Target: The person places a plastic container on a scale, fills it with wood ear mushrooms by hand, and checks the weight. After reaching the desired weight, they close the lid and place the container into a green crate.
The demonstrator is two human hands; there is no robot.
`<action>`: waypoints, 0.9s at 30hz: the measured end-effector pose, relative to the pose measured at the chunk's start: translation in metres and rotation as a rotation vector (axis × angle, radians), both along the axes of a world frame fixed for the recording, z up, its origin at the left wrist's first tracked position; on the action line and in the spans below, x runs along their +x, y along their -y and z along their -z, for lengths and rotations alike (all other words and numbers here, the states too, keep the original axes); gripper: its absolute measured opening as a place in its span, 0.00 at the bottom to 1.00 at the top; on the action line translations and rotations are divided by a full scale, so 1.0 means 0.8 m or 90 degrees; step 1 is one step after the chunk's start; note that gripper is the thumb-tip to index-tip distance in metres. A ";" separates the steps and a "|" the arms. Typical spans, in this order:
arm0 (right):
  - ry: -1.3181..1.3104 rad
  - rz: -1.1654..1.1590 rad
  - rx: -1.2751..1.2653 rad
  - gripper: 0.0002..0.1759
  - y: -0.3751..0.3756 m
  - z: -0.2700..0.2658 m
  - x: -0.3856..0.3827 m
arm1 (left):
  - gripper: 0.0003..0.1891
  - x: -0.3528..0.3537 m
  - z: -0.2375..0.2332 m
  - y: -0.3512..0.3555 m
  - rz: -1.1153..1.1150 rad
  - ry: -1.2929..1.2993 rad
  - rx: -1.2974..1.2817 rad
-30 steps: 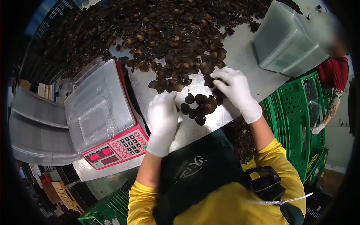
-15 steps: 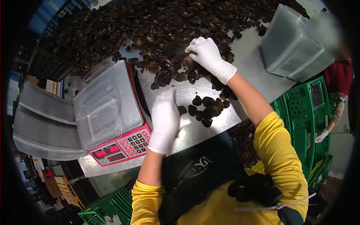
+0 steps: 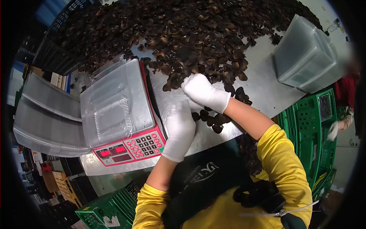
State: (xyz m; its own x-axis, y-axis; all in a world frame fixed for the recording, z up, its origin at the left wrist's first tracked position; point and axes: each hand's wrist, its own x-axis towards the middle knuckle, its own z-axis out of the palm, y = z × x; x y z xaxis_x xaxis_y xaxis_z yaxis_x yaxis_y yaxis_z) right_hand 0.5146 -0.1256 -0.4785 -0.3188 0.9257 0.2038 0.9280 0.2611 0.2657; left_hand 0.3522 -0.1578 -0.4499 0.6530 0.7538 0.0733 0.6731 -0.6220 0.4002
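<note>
Dark brown mushrooms [image 3: 190, 42], resembling wood ear, lie in a broad heap over the metal table. Just below the heap's near edge is my white-gloved right hand [image 3: 206, 92], its fingers curled together; anything in them is hidden. My left hand [image 3: 180, 128], also gloved, is close by at the scale's right side. Its fingers are held together, slightly blurred, and what they may hold does not show. A few loose mushrooms [image 3: 216, 120] lie beside and below my right hand. Left of my left hand stands a red scale [image 3: 131, 150] bearing an open clear plastic box [image 3: 110, 114].
Stacked clear lids or trays [image 3: 49, 114] lean left of the scale. Nested clear containers [image 3: 305, 57] stand on the table's right. Green crates [image 3: 309, 133] are at the right, with another green crate stack [image 3: 110, 208] below left. A co-worker's gloved hand [image 3: 333, 131] shows far right.
My right hand has drawn back from the heap toward my body and my left hand. My left hand has shifted slightly right and down. The view has moved a little.
</note>
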 end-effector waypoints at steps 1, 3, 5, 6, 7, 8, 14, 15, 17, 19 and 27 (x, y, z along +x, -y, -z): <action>0.000 -0.002 0.000 0.07 -0.005 -0.001 -0.005 | 0.17 0.007 0.001 -0.006 -0.040 -0.002 0.051; -0.060 -0.027 -0.031 0.07 -0.010 -0.005 -0.009 | 0.21 0.022 0.001 -0.022 -0.095 -0.068 0.105; -0.103 -0.051 -0.021 0.07 -0.010 -0.007 -0.002 | 0.21 0.038 0.013 -0.043 -0.146 -0.036 0.154; -0.152 -0.075 -0.014 0.07 -0.008 -0.005 0.001 | 0.22 0.047 0.026 -0.056 -0.196 -0.009 0.199; -0.107 -0.056 -0.039 0.07 -0.003 0.002 0.004 | 0.20 0.058 0.050 -0.078 -0.246 -0.038 0.269; -0.140 -0.065 -0.029 0.04 0.024 -0.031 0.011 | 0.20 0.068 0.040 -0.089 -0.247 -0.032 0.270; -0.127 0.225 -0.352 0.09 0.181 -0.127 0.093 | 0.04 0.076 0.024 -0.104 -0.306 -0.257 0.234; -0.132 0.226 -0.293 0.09 0.189 -0.119 0.109 | 0.05 0.072 0.021 -0.103 -0.308 -0.246 0.240; -0.199 0.207 -0.135 0.08 0.178 -0.102 0.119 | 0.03 0.062 0.008 -0.093 -0.307 -0.176 0.246; -0.262 0.149 0.029 0.05 0.133 -0.093 0.105 | 0.07 0.047 -0.008 -0.072 -0.273 -0.086 0.232; -0.196 0.113 0.050 0.06 -0.012 -0.036 0.065 | 0.16 0.018 -0.019 -0.011 0.005 -0.067 -0.106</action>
State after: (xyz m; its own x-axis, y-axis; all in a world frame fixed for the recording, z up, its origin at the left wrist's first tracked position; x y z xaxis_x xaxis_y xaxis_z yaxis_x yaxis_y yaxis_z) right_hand 0.5663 -0.1160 -0.4500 -0.0667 0.9389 0.3376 0.9967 0.0782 -0.0205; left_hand 0.3667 -0.1494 -0.4343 0.6561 0.7448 -0.1218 0.7124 -0.5579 0.4256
